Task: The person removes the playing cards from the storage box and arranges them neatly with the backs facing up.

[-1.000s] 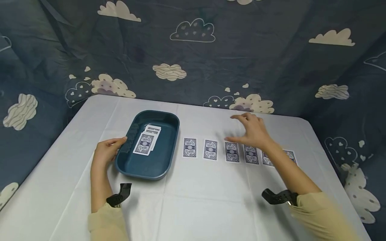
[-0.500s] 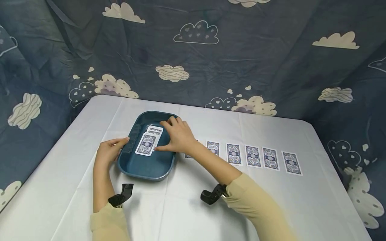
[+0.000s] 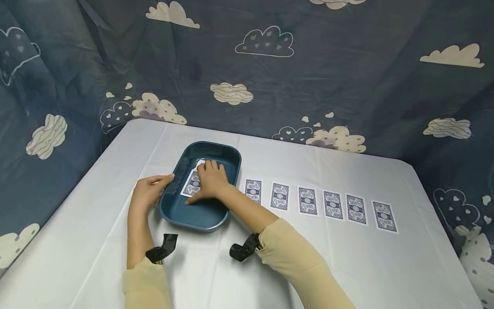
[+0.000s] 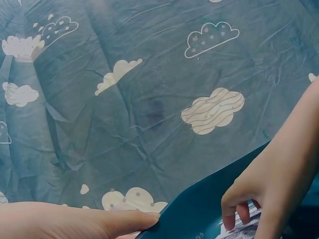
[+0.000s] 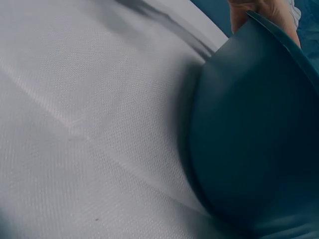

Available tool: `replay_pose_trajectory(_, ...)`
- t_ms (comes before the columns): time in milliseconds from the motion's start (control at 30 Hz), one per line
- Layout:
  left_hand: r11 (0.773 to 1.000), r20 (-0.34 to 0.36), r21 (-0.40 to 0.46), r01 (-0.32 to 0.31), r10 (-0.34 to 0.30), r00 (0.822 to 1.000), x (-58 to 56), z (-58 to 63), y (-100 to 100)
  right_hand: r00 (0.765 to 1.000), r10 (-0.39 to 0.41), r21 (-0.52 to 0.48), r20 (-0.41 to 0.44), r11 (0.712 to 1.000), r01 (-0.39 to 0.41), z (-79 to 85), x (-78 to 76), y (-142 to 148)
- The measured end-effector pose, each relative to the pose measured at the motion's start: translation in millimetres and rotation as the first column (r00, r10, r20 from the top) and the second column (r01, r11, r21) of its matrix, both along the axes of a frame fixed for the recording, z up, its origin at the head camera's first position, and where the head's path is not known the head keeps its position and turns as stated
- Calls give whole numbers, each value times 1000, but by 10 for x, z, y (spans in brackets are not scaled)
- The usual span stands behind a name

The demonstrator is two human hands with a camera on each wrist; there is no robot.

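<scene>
A dark blue-green tray (image 3: 197,216) stands left of centre on the table. My left hand (image 3: 148,191) holds its left rim, thumb on the edge; the thumb also shows in the left wrist view. Inside the tray lie overlapping playing cards (image 3: 190,185), backs up. Over them is my right hand (image 3: 211,180), thumb spread from the fingers and covering part of the cards. In the left wrist view, its bent fingers (image 4: 228,214) touch the cards (image 4: 244,230). Whether they pinch any card is hidden. The right wrist view shows the outside of the tray (image 5: 249,134).
Several playing cards (image 3: 307,201) lie backs up in a row right of the tray, some partly near my right forearm. A white cloth (image 3: 308,257) covers the table. Behind hangs a dark curtain (image 3: 328,86) with cloud prints. Each wrist wears a black camera band (image 3: 243,249).
My right hand has moved left from over the row of cards and down into the tray onto the cards there. My left hand stays at the tray's rim. The head view shifts slightly.
</scene>
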State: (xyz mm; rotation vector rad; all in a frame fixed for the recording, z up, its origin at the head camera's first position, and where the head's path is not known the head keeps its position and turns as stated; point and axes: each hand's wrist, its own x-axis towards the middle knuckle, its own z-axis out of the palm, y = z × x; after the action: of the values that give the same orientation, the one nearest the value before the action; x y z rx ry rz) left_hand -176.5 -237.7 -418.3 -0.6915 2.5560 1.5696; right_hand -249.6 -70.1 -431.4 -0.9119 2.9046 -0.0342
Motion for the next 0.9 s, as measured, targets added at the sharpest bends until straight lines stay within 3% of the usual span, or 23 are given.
replay_pose_trajectory(367, 1000, 7, 23, -9, 9, 1000, -5, 31, 2, 983, -26, -139, 184, 989, 52, 49, -9, 37)
replay_pose_trajectory(900, 1000, 3, 20, 0, 0, 1000, -4, 27, 2, 991, -7, -314, 135, 948, 49, 125, 21, 85)
